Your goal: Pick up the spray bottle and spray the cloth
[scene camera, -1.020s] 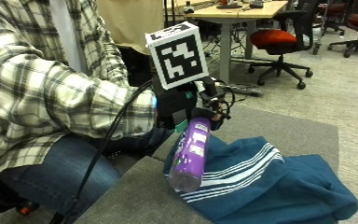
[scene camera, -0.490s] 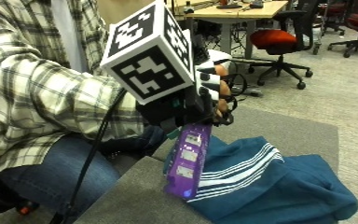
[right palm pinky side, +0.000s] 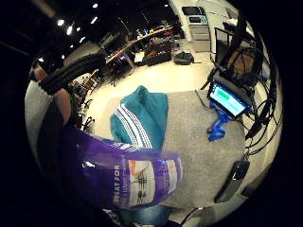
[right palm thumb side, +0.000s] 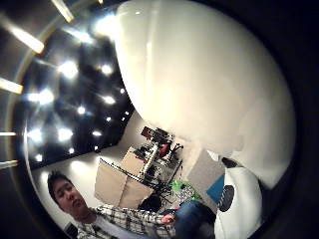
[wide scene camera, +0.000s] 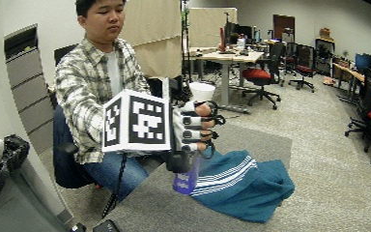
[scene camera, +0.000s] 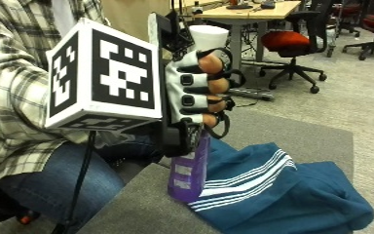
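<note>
Spray bottle [scene camera: 188, 170], purple with a white top, is hanging upright just beside the striped edge of the teal cloth [scene camera: 284, 195], its base close over the grey bench [scene camera: 141, 204]. The gloved right hand [scene camera: 196, 92], among the hands, is curling its fingers [scene camera: 210, 87] around the bottle's upper part, gripping it above the cloth's near side.

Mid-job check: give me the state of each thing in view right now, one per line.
Right hand: fingers curled round the spray bottle's top.
Spray bottle: held upright, purple body hanging below the hand at the cloth's edge.
Cloth: teal, white stripes, crumpled on the grey table.
</note>
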